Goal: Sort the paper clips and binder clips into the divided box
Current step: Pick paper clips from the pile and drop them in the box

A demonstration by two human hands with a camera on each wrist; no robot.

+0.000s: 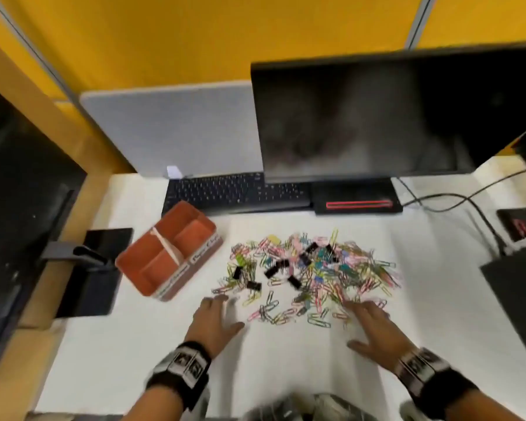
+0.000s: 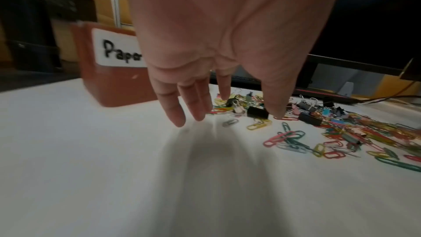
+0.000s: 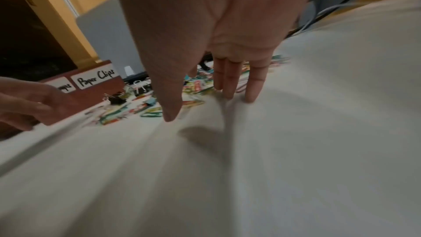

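Right now my left hand and my right hand are both flat with fingers spread, holding nothing, on the white bench. Their fingertips are at the near edge of the pile of colored paper clips. Black binder clips are mixed into that pile. To the left of the pile sits the brown divided box, with nothing in the parts I can see.
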